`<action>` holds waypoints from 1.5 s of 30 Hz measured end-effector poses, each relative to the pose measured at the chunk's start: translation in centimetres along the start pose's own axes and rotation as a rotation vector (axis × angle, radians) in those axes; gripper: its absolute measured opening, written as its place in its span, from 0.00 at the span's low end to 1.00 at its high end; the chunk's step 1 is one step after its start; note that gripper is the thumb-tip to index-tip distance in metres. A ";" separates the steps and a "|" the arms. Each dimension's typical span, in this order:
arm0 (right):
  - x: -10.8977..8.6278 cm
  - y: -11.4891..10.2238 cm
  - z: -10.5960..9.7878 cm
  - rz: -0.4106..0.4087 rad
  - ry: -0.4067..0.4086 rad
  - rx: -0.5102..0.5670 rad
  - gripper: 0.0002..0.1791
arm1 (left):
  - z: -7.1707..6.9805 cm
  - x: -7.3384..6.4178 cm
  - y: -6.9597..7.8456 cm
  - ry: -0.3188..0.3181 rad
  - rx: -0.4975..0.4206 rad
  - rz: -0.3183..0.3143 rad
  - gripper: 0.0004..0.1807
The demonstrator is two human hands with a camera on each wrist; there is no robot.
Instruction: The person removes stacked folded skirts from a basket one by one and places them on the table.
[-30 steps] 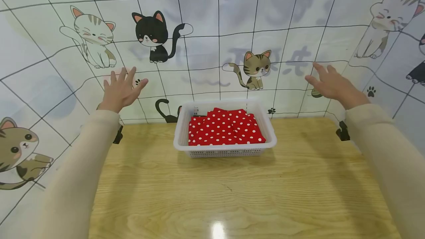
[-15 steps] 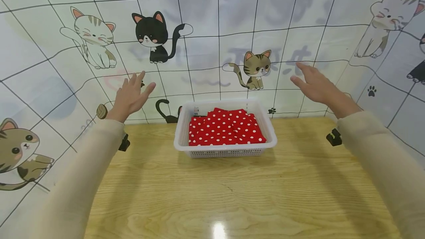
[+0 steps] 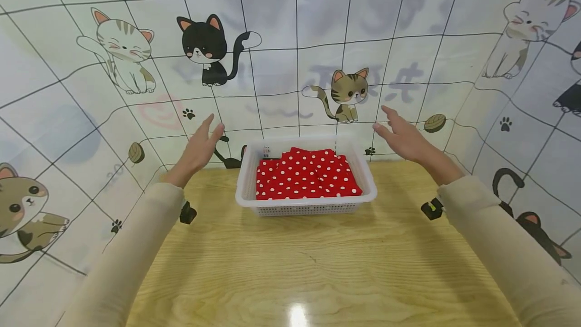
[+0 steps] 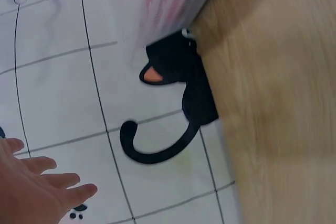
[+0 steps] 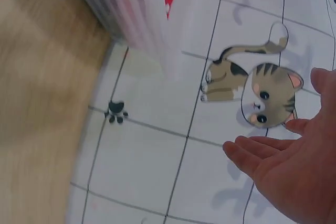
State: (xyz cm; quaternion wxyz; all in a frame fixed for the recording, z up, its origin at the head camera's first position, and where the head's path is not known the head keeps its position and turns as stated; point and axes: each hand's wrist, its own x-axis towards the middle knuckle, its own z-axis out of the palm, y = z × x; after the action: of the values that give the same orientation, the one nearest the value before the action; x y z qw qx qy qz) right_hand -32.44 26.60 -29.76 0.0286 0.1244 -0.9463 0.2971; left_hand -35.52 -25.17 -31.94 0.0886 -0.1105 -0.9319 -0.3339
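A white plastic basket [image 3: 306,209] stands at the back of the wooden table, against the wall. Folded inside it lies a red cloth with white dots [image 3: 308,173]. To the basket's left, my left hand [image 3: 198,146] hovers in the air with fingers extended and nothing in it. My right hand [image 3: 401,138] is held up on the other side, palm turned inward, also holding nothing. Both wrist views show the hands, left [image 4: 37,187] and right [image 5: 294,166], apart from the basket's side walls, with fingers spread loosely.
Behind the table [image 3: 317,266] rises a white wall covering [image 3: 272,64] with grid lines and printed cats. It also covers both sides. A black wrist device [image 3: 187,213] is on the left wrist, another black device [image 3: 432,209] on the right.
Both hands have moved inward toward the basket and come lower, the left going right and the right going left. The basket and cloth stay in place.
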 end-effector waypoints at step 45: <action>0.9 -4.8 8.6 0.395 -0.360 0.569 0.46 | 10.7 -1.5 6.2 -0.331 -0.621 -0.464 0.48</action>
State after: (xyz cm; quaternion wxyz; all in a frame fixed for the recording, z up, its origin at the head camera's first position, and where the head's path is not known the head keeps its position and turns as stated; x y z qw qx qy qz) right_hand -31.91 17.70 -34.08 -0.2312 -0.0069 -0.8216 0.5211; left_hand -33.39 -13.89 -36.67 -0.1774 0.0284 -0.7888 -0.5878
